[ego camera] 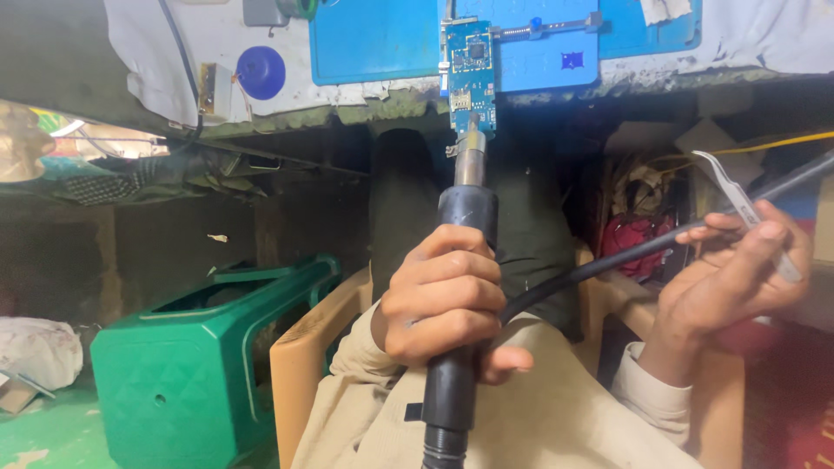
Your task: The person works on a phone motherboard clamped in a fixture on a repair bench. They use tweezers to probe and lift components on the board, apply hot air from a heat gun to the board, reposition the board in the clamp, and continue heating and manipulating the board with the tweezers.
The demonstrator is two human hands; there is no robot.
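Hot-air rework handle point(459, 260) clenched in left hand point(443, 300), metal nozzle just above the fist aimed at blue circuit board point(470, 74) clamped at worktop point(382, 91) edge. Curved tweezers point(747, 208) pinched in right hand point(730, 282), black hose point(625, 252) crossing between both hands. Green plastic stool point(200, 356) well left of left hand.

Workbench point(382, 102) edge, blue mat point(373, 43), clamped blue circuit board point(469, 65), white cloth point(156, 43)
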